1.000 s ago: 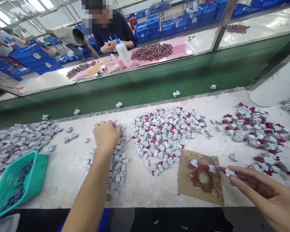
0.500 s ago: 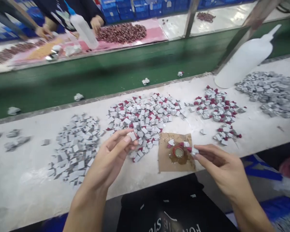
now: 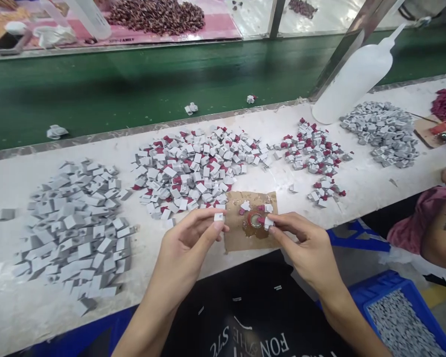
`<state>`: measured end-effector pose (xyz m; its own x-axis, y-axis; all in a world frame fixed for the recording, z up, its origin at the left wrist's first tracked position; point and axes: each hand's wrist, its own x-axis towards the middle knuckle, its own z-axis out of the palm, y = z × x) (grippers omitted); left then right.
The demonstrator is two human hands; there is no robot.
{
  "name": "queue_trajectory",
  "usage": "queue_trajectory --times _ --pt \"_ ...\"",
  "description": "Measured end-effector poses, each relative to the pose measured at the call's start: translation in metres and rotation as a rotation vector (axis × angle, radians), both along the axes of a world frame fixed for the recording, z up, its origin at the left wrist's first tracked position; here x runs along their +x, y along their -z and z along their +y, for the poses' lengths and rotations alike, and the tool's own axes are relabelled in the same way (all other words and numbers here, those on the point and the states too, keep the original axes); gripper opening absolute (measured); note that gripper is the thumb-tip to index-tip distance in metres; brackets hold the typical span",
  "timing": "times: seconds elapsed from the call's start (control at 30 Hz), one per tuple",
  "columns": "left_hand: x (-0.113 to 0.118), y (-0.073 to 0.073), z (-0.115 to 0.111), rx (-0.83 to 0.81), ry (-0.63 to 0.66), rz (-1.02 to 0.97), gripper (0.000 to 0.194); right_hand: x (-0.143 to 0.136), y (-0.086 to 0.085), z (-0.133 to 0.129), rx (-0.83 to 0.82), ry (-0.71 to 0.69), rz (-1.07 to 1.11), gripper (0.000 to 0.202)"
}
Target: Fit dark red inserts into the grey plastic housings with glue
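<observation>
1. We see a whitish table, its top smeared and uneven in colour; behind it lies a smooth green belt.
2. On the left side is a heap of grey blocks, small and matt, with flat faces and sharp corners.
3. In the middle we find a mixed heap, where dark red bits show between pale grey blocks.
4. The bottle is of smooth, cloudy white plastic, with a narrow nozzle.
5. The cardboard is brown and flat, with a wet, glossy stain around a small round cap, which is edged with red.
6. The left hand has thumb and forefinger almost together, and we see a small grey block pinched at their tips, just beside the cardboard's left edge.
7. The right hand pinches a grey piece with a dark red end, also between thumb and forefinger. This end points to the cap, over the cardboard; whether they touch, we cannot tell.
</observation>
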<state>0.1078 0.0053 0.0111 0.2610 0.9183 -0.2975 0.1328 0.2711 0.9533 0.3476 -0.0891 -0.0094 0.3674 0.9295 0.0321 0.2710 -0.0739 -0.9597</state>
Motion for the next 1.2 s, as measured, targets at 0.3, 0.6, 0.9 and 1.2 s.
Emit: queue_trajectory --times 0.3,0.6,0.9,1.2 --pt "0.024 -0.002 0.012 -0.019 0.132 -0.126 0.022 0.004 -0.015 0.010 0.016 0.007 0.288 0.023" --pt "0.052 -0.010 0.017 -0.049 0.194 -0.284 0.020 0.000 -0.018 0.028 0.034 -0.040 0.534 0.015" --pt "0.052 -0.009 0.019 -0.051 0.207 -0.223 0.017 -0.001 -0.027 0.035 0.015 -0.071 0.339 0.016" --pt "0.024 -0.027 0.051 0.107 0.192 -0.082 0.019 0.017 -0.052 0.098 -0.096 -0.459 0.323 0.020"
